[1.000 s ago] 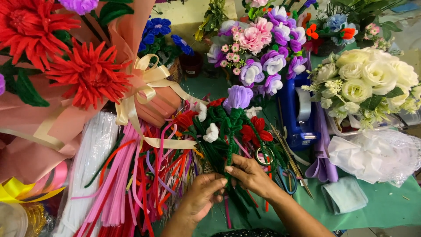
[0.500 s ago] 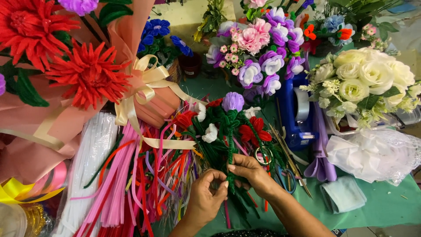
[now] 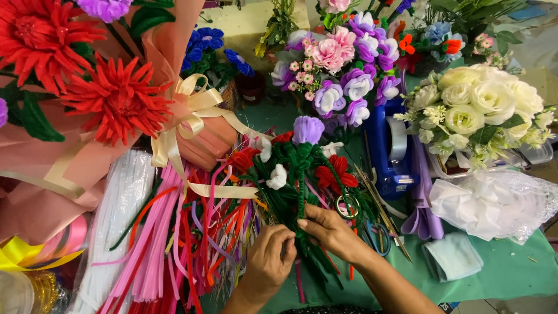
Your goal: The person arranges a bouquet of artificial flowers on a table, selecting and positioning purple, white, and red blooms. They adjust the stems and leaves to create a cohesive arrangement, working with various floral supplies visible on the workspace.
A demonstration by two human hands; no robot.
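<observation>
A small bouquet of pipe-cleaner flowers [image 3: 297,160] lies flat in the middle, with purple, red and white blooms on fuzzy green stems. My right hand [image 3: 329,230] grips the bundled green stems from the right side. From the left, my left hand [image 3: 273,260] pinches the same stems just below, its fingers curled around them. Both hands meet at the stem bundle.
Loose pink, red and white pipe cleaners [image 3: 152,244] lie at the left. A pink-wrapped bouquet of red flowers [image 3: 104,96] with a cream bow fills the upper left. A blue tape dispenser [image 3: 390,152], scissors [image 3: 372,232], a white rose bouquet [image 3: 485,107] and purple flowers [image 3: 349,64] crowd the green table [image 3: 511,273].
My left hand has moved up and closed onto the stems beside my right hand. The small bouquet has shifted slightly.
</observation>
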